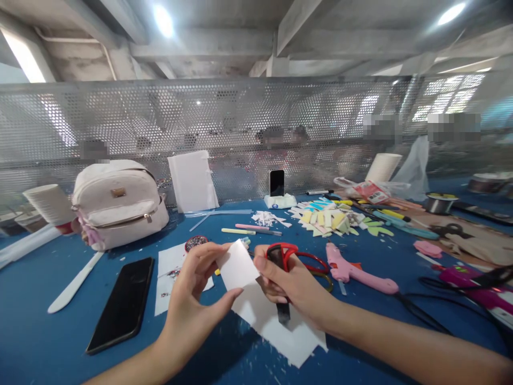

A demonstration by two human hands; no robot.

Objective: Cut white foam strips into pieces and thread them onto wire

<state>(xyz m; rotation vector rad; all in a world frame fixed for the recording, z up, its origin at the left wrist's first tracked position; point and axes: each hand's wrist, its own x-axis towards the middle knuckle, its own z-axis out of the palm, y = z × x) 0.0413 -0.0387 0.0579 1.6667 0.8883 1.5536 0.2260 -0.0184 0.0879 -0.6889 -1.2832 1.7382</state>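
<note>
The left hand [192, 289] pinches a small white paper piece [238, 266], a flat, smooth, roughly four-sided card. The thumb is on its near face and the fingertips press its lower and left edges, so the grip is narrow and closed on the paper. The piece is lifted, just above the blue table [48, 342], at the middle of the view.

The right hand [289, 282] touches the piece's right edge and is wrapped around the scissors [285, 250]. Its fingers are through the glossy red loops, and the dark blades point down towards six o'clock, seemingly together.

Under both hands lies a larger white sheet [280, 329] with jagged, cut edges and small white scraps around it.

- **Three o'clock of the hands:** a pink plastic glue gun [356, 274], lying on its side.
- **Eight o'clock:** a black phone [124, 302], glossy and rectangular, lying flat.
- **Ten o'clock:** a cream, soft leather-look backpack [118, 203] with rounded corners.
- **One o'clock:** a heap of pastel paper strips [326, 218].
- **Twelve o'clock:** a perforated metal screen [240, 117] behind the table.
</note>
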